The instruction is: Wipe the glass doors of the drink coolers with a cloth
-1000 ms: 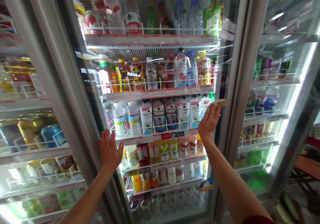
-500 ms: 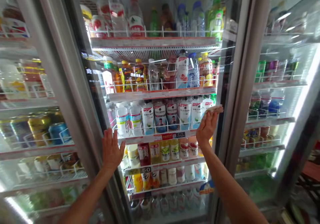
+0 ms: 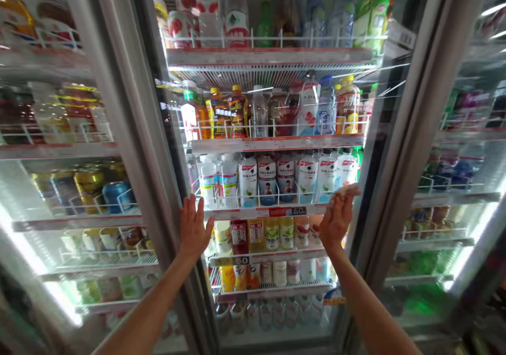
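Six fridge tiers [image 3: 276,144] are stocked with drinks [image 3: 268,181]; at 4 o'clock, one cloth [image 3: 348,190] is grasped by the right hand [image 3: 335,224], the left [image 3: 194,229] spread at 8.

Bottles [image 3: 248,181] and cans [image 3: 89,187] on shelves [image 3: 269,56]

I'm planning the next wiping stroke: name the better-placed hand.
Probably the right hand: it holds a pale cloth at the glass refrigerator door, while the left hand, fingers spread, holds none.
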Demonstrator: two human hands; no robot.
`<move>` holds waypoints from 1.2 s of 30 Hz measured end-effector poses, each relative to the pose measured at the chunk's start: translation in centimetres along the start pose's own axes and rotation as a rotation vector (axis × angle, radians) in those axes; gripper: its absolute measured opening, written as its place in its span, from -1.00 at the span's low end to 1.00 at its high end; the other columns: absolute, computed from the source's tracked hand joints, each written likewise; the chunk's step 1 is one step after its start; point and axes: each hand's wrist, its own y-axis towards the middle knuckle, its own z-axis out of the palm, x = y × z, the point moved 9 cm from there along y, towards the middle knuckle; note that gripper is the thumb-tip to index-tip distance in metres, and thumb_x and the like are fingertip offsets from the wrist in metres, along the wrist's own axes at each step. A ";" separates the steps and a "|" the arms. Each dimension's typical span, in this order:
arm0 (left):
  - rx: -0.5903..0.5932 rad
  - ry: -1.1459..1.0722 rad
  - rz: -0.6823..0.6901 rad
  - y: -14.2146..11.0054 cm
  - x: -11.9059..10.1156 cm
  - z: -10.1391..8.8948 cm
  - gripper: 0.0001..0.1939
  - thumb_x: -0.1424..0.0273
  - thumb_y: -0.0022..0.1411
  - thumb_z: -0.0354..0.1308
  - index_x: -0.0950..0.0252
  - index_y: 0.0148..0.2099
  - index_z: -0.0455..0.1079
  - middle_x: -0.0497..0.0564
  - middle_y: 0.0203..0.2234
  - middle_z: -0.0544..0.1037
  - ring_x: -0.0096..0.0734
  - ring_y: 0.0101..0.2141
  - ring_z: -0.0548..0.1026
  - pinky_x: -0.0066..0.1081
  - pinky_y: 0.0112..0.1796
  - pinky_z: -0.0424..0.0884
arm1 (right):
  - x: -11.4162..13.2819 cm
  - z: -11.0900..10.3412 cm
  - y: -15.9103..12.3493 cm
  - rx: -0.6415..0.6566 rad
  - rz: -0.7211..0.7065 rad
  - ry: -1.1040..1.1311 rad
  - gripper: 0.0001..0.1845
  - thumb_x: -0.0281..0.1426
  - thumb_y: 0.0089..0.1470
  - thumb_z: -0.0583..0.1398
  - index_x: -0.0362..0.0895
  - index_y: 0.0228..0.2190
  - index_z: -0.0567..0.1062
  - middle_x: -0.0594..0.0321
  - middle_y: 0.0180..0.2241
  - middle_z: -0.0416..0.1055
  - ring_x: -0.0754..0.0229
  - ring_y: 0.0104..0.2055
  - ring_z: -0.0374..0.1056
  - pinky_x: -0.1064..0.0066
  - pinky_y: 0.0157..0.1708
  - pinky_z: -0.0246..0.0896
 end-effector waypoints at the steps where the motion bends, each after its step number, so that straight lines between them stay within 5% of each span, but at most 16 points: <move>1: -0.001 -0.004 -0.013 0.0 0.1 0.1 -0.27 0.30 0.24 0.01 0.20 0.33 -0.29 0.17 0.30 -0.18 -0.11 0.28 -0.21 0.00 0.20 -0.09 | -0.3 0.0 0.7 -0.049 0.067 -0.004 -0.46 -0.44 0.15 -0.04 -0.15 0.18 0.12 -0.02 0.27 -0.11 0.00 0.31 -0.17 -0.11 0.16 -0.05; 4: -0.016 -0.024 -0.021 0.0 0.0 0.0 -0.28 0.31 0.25 0.00 0.20 0.33 -0.29 0.16 0.30 -0.16 -0.13 0.28 -0.21 0.00 0.20 -0.09 | 5.7 2.3 0.3 0.011 0.041 0.033 -0.41 -0.46 0.14 -0.04 -0.13 0.21 0.04 0.00 0.29 -0.20 -0.03 0.32 -0.27 -0.14 0.17 -0.09; 8: -0.027 -0.046 -0.007 0.1 -0.2 -0.5 -0.31 0.33 0.26 -0.02 0.21 0.33 -0.26 0.16 0.29 -0.14 -0.15 0.28 -0.19 -0.02 0.20 -0.09 | 18.8 6.0 -5.5 0.318 -0.351 0.144 -0.42 -0.47 0.10 0.02 -0.05 0.17 0.14 0.14 0.25 0.00 0.01 0.33 -0.31 -0.04 0.22 -0.17; 10: -0.015 -0.049 0.004 0.0 -0.2 -0.8 -0.33 0.34 0.26 -0.04 0.22 0.33 -0.24 0.15 0.29 -0.13 -0.15 0.28 -0.18 -0.02 0.20 -0.07 | 21.6 6.2 -8.4 0.436 -0.542 0.186 -0.46 -0.47 0.10 0.03 -0.01 0.14 0.21 0.21 0.21 0.11 0.10 0.33 -0.26 0.06 0.25 -0.22; 13: 0.010 -0.055 0.024 -0.3 -0.2 -1.0 -0.34 0.35 0.26 -0.04 0.23 0.33 -0.22 0.15 0.29 -0.11 -0.16 0.28 -0.17 -0.05 0.20 -0.06 | 18.6 5.1 -7.9 0.429 -0.574 0.152 -0.45 -0.49 0.10 0.02 0.03 0.13 0.21 0.23 0.20 0.12 0.15 0.31 -0.20 0.10 0.25 -0.20; 16: 0.031 -0.056 0.036 -0.8 -0.4 -0.9 -0.32 0.35 0.25 -0.02 0.21 0.33 -0.23 0.14 0.29 -0.10 -0.17 0.28 -0.18 -0.06 0.20 -0.05 | 11.9 3.3 -2.2 0.186 -0.250 0.039 -0.42 -0.48 0.12 -0.01 -0.01 0.18 0.11 0.10 0.25 -0.01 0.03 0.31 -0.18 -0.05 0.17 -0.07; 18: 0.016 -0.045 0.036 -0.9 -0.6 -1.1 -0.31 0.36 0.24 0.00 0.22 0.33 -0.23 0.15 0.29 -0.11 -0.16 0.28 -0.20 -0.04 0.20 -0.06 | 10.7 2.8 0.6 0.033 -0.084 0.007 -0.41 -0.46 0.14 -0.03 -0.05 0.20 0.05 0.05 0.27 -0.09 -0.03 0.31 -0.19 -0.11 0.14 -0.03; 21: -0.020 -0.021 0.047 -0.4 -1.0 -1.4 -0.33 0.36 0.23 0.02 0.21 0.32 -0.17 0.15 0.29 -0.11 -0.14 0.28 -0.17 -0.02 0.20 -0.09 | 16.6 4.6 1.3 0.070 -0.172 0.042 -0.41 -0.49 0.13 -0.03 -0.05 0.20 0.08 0.09 0.26 -0.05 0.02 0.32 -0.25 -0.05 0.18 -0.06; 24: -0.028 -0.016 0.127 0.8 -1.6 -1.6 -0.36 0.37 0.23 0.01 0.22 0.30 -0.11 0.16 0.27 -0.01 -0.16 0.27 -0.09 -0.02 0.20 -0.12 | 24.7 7.1 -2.3 0.296 -0.549 0.113 -0.44 -0.48 0.11 0.01 0.00 0.15 0.17 0.24 0.22 0.07 0.12 0.33 -0.29 0.08 0.23 -0.14; 26: -0.035 -0.003 0.150 1.7 -1.5 -1.7 -0.36 0.36 0.24 0.00 0.24 0.31 -0.12 0.18 0.25 0.03 -0.17 0.26 -0.06 -0.03 0.20 -0.13 | 25.7 7.2 -4.1 0.383 -0.699 0.133 -0.46 -0.47 0.12 0.02 0.03 0.14 0.20 0.30 0.21 0.11 0.16 0.33 -0.26 0.13 0.25 -0.18; 28: -0.026 0.020 0.144 2.3 -1.1 -1.7 -0.36 0.34 0.25 -0.01 0.25 0.31 -0.14 0.18 0.25 0.04 -0.18 0.26 -0.07 -0.05 0.20 -0.15 | 21.9 6.3 -2.4 0.345 -0.613 0.108 -0.46 -0.47 0.13 0.00 0.01 0.15 0.18 0.25 0.21 0.09 0.15 0.32 -0.22 0.10 0.25 -0.20; 31: 0.008 0.038 0.146 2.5 -0.8 -1.3 -0.35 0.33 0.26 -0.03 0.22 0.32 -0.18 0.14 0.25 0.05 -0.21 0.26 -0.07 -0.08 0.22 -0.18 | 11.7 3.8 4.2 0.097 -0.182 0.028 -0.47 -0.44 0.16 -0.06 -0.10 0.17 0.14 0.05 0.23 0.02 0.05 0.30 -0.15 -0.05 0.20 -0.17; 33: 0.001 0.040 0.127 2.3 -0.7 -1.1 -0.33 0.33 0.26 -0.03 0.22 0.33 -0.22 0.14 0.25 0.03 -0.20 0.26 -0.08 -0.08 0.22 -0.21 | 7.5 2.6 7.3 -0.076 0.056 -0.012 -0.49 -0.40 0.18 -0.10 -0.17 0.16 0.16 -0.03 0.23 0.00 -0.02 0.29 -0.12 -0.13 0.17 -0.14; 34: -0.010 0.040 0.119 2.2 -0.7 -1.1 -0.32 0.33 0.26 -0.02 0.22 0.33 -0.25 0.14 0.26 0.02 -0.20 0.26 -0.08 -0.07 0.22 -0.22 | 7.3 2.5 8.0 -0.130 0.109 -0.017 -0.49 -0.39 0.18 -0.10 -0.19 0.15 0.18 -0.04 0.23 0.00 -0.03 0.28 -0.11 -0.13 0.16 -0.12; 36: -0.035 0.040 0.115 2.1 -0.7 -0.9 -0.29 0.32 0.26 -0.02 0.22 0.33 -0.29 0.15 0.26 0.00 -0.19 0.26 -0.09 -0.05 0.22 -0.24 | 10.5 3.4 8.0 -0.125 0.057 -0.002 -0.49 -0.41 0.16 -0.07 -0.16 0.15 0.19 0.00 0.23 0.01 -0.02 0.29 -0.14 -0.10 0.16 -0.09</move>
